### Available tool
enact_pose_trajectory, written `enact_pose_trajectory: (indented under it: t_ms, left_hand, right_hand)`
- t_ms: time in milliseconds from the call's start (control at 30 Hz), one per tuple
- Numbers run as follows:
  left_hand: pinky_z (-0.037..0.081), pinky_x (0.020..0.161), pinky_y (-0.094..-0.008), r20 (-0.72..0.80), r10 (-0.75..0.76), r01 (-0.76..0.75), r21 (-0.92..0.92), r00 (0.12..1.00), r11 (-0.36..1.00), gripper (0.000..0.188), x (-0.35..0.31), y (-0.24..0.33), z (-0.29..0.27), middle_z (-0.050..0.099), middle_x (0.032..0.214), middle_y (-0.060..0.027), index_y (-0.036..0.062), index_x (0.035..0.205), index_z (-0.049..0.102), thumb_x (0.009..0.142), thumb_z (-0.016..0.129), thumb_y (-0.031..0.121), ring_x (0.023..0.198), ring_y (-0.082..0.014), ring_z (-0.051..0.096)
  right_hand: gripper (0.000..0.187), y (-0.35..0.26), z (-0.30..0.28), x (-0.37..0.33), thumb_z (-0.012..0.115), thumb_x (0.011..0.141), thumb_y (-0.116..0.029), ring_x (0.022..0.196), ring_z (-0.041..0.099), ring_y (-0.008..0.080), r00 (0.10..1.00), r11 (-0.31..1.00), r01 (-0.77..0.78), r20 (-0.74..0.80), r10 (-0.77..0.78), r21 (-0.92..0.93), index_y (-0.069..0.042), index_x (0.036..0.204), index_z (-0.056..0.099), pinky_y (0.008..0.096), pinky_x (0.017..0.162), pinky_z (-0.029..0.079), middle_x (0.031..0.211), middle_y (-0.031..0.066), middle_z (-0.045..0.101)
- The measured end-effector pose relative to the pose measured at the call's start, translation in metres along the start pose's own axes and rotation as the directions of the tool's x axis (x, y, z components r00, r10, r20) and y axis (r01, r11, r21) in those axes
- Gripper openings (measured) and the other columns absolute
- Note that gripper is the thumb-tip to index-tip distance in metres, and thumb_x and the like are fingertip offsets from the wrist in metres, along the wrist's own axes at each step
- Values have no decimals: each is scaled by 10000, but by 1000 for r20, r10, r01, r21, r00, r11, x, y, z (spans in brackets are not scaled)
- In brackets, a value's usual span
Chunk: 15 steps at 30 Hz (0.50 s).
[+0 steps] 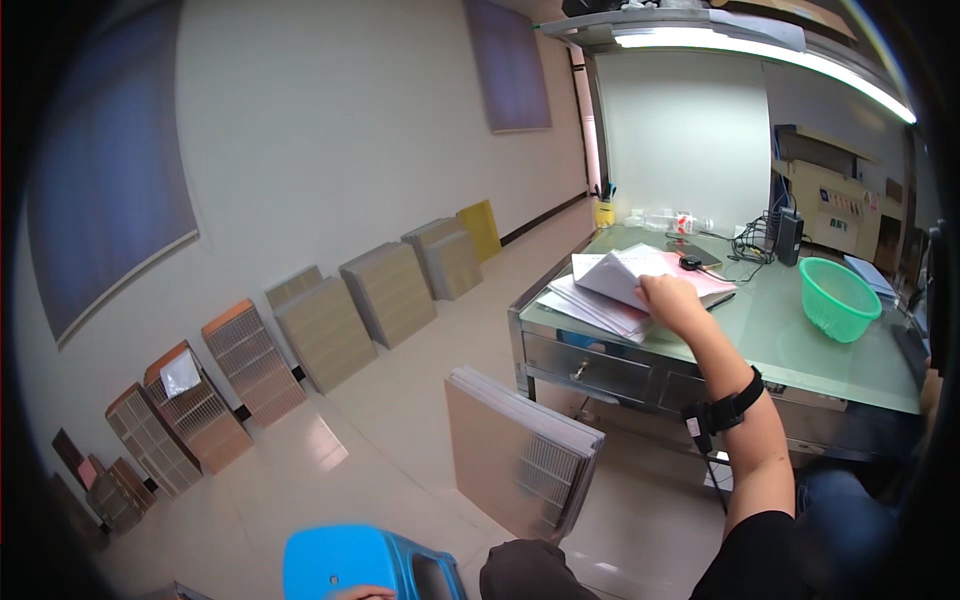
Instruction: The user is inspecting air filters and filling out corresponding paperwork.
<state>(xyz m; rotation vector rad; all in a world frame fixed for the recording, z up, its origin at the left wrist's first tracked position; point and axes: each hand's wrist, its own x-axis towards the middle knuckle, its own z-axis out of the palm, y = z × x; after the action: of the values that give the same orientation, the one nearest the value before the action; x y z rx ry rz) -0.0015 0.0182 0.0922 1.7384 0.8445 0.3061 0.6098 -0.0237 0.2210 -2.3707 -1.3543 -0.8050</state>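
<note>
My right hand (668, 302) is closed on the edge of some paper sheets (610, 277), lifting them at an angle. Below them lies a loose stack of papers (600, 309) near the left corner of a glass-topped desk (765, 335). A black strap with a small device (722, 412) is around my right forearm. At the lower edge, a sliver of my left hand (364, 593) shows against a blue plastic stool (335, 560); most of its fingers are out of the picture.
On the desk are a green plastic basket (838, 300), a clear bottle (690, 224), a black adapter (789, 237) with cables and a yellow pen holder (604, 213). A bundle of panels (520, 460) stands on the floor before the desk. Several stacked panels (325, 333) line the wall.
</note>
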Motion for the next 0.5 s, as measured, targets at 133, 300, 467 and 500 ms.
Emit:
enact_pose_trajectory:
  t_ms: [133,300,467,500]
  left_hand:
    - [466,818,-279,41,-24,14,213,999,977,243,11,32,-43,644,996,-81,-19,1083,592,927,494,139,903,-150,590]
    - [471,820,-290,-105,19,0,179,994,984,246,63,0,-46,648,986,-98,-20,1071,595,920,491,144,910,-187,604]
    - [426,916,-395,-268,207,-37,525,941,850,285,109,-134,-20,602,1111,-158,22,1131,576,884,502,141,1033,-305,566]
    - [364,970,-433,-386,222,106,669,895,736,318,111,-137,-6,550,1189,-168,46,1169,556,869,503,135,1105,-323,509]
  right_hand:
    - [201,28,-26,-2,542,836,-260,734,624,333,988,986,-127,-96,116,-109,-76,844,622,448,646,492,762,142,636]
    - [431,-8,-73,-32,707,738,-333,884,642,255,898,984,167,401,-181,68,-155,1122,629,375,739,508,986,79,670]
    - [424,-96,-36,13,585,844,-373,872,638,308,895,837,124,305,-326,533,-60,1131,596,378,808,492,980,176,653]
    - [416,-97,-7,21,562,859,-366,864,635,313,910,901,120,316,-268,418,-37,1111,598,380,805,492,958,184,653]
